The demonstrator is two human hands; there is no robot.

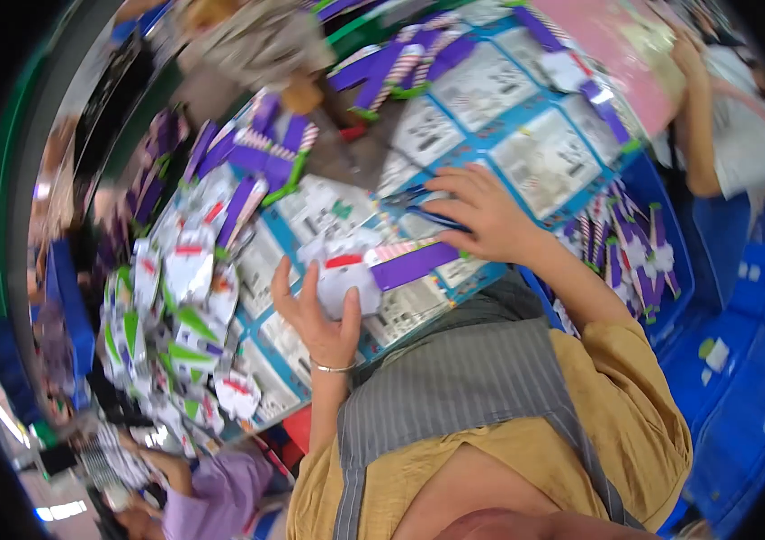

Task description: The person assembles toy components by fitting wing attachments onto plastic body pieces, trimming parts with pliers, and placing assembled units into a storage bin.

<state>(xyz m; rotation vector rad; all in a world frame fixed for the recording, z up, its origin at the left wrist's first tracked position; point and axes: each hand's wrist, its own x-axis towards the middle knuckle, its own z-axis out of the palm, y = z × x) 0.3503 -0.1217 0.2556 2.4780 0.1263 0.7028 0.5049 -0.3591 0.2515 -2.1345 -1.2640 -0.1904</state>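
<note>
My left hand (317,313) grips a white toy body piece (346,274) with a red stripe and a purple, striped wing (414,263) sticking out to the right. It is held just above the blue-edged printed cardboard sheets (405,310) on the table. My right hand (481,214) lies fingers-down further back on a sheet, pressing on a dark blue-purple part (427,214); whether it grips that part is unclear. Both forearms come from the lower right, over my striped apron and mustard sleeves.
A heap of white, green and red toy parts (175,315) lies at the left. Purple wing pieces (265,153) sit further back and fill a blue crate (634,252) at the right. Other people work at the upper right (733,117) and lower left (211,495). Blue crates (751,360) stand right.
</note>
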